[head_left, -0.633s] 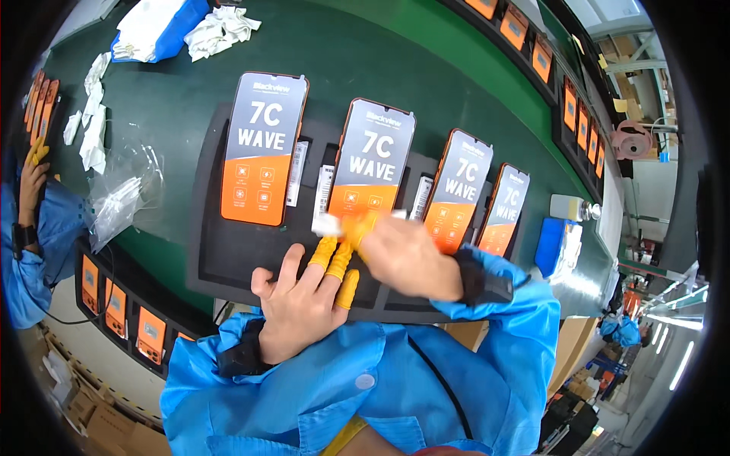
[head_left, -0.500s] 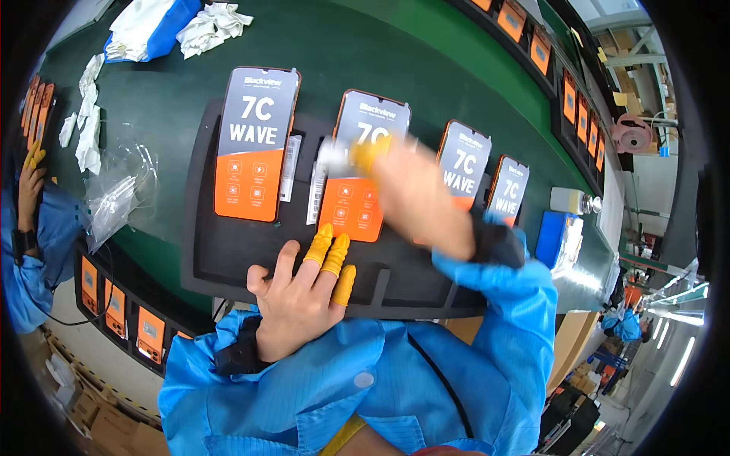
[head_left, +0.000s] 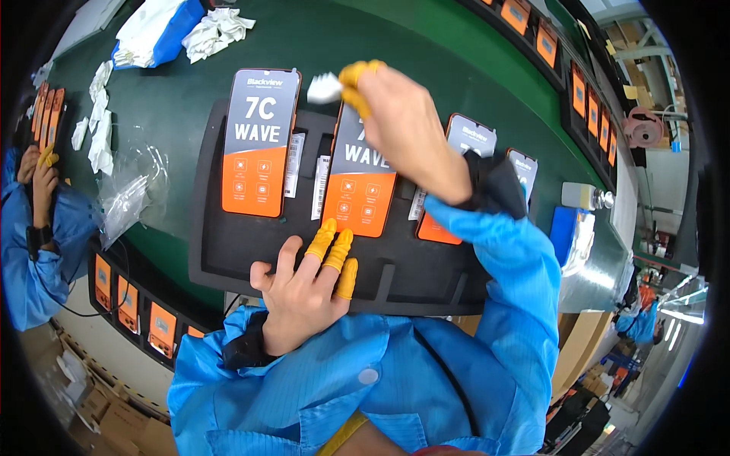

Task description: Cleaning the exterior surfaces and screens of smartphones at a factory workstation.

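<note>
Here, nearest the viewer, the left hand (head_left: 304, 295) lies over the near edge of a black tray (head_left: 255, 257). Its fingers are spread and slightly bent, the yellow-capped index and middle tips at the lower end of the second phone from the left (head_left: 357, 178). That phone lies a little left of the tray's middle; the first phone (head_left: 255, 144) occupies the tray's left side, with a white label strip (head_left: 294, 166) along its right edge. Toward the tray's right edge lie the third phone (head_left: 469, 135) and the fourth phone (head_left: 522, 162), both partly hidden by the right arm. Farther out, the right hand (head_left: 407, 125) is raised over the second phone's upper end, its capped fingers pinching a blurred white piece (head_left: 325, 89), perhaps a folded wipe, just beside that phone's upper left corner. Beyond, crumpled white cloths (head_left: 217, 34) lie toward the far left corner of the green table (head_left: 327, 34).
</note>
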